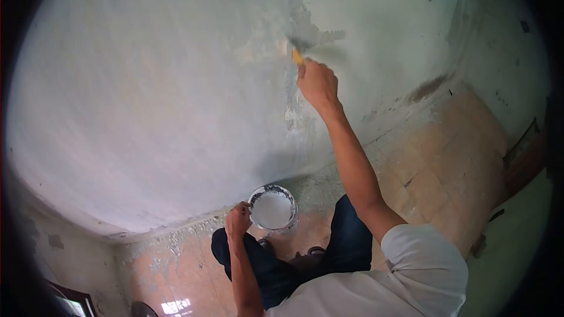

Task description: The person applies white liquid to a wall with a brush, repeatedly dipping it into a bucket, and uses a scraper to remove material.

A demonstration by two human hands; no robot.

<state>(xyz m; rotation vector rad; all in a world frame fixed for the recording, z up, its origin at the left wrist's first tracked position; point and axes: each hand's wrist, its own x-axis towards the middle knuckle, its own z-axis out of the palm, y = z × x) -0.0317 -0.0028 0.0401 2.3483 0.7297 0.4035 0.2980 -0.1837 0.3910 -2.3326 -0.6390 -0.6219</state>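
Note:
My right hand (pixel 319 85) is closed around the yellow handle of a paintbrush (pixel 296 56), arm stretched out toward the wall (pixel 164 100). The brush's bristle end is at the wall, beside a patch of rough grey plaster; its exact contact is too small to make out. Low in front of my knees, my left hand (pixel 238 220) grips the near-left side of a bucket (pixel 294 204) by its rim. White paint (pixel 272 210) fills part of the bucket, and dark and white smears cover its inner edge.
Orange floor tiles (pixel 426 182) run along the wall's foot, strewn with flakes and debris (pixel 167 240). My knees (pixel 352 229) are bent on both sides behind the bucket. A dark round object (pixel 143 309) lies at the lower left. Another wall with a reddish-brown piece (pixel 523 164) stands at right.

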